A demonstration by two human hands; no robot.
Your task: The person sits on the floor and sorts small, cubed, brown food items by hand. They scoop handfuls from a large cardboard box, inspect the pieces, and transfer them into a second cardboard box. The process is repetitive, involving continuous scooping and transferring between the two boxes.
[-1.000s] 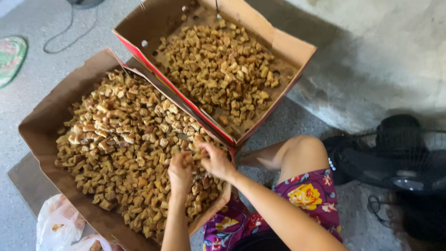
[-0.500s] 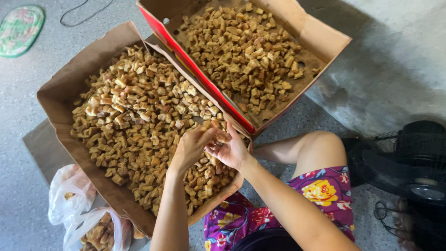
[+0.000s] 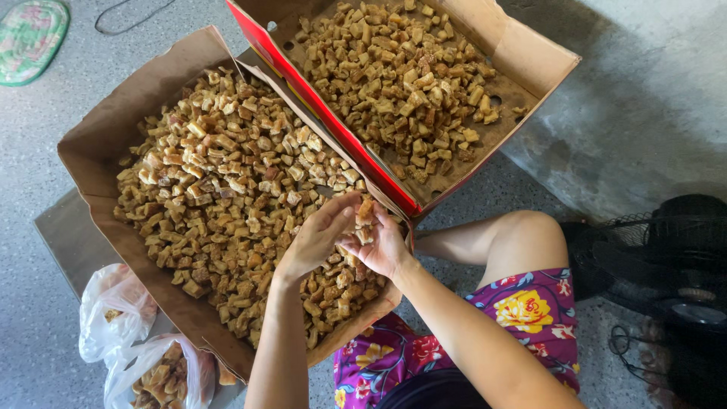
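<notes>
A wide brown cardboard box lies in front of me, filled with several small golden-brown fried chunks. My left hand and my right hand meet over the box's near right corner. Together they hold a small cluster of chunks, the right hand cupped beneath them, the left hand's fingers curled against them. A second cardboard box with a red edge sits behind and to the right, holding more of the same chunks.
Two clear plastic bags with a few chunks lie at the lower left on the grey floor. A black fan stands at the right. My bent knee and floral shorts are beside the boxes. A green mat lies far left.
Both hands have lifted off the pile and come together, now holding a few chunks between them. The view has shifted, so the boxes sit higher and further right.
</notes>
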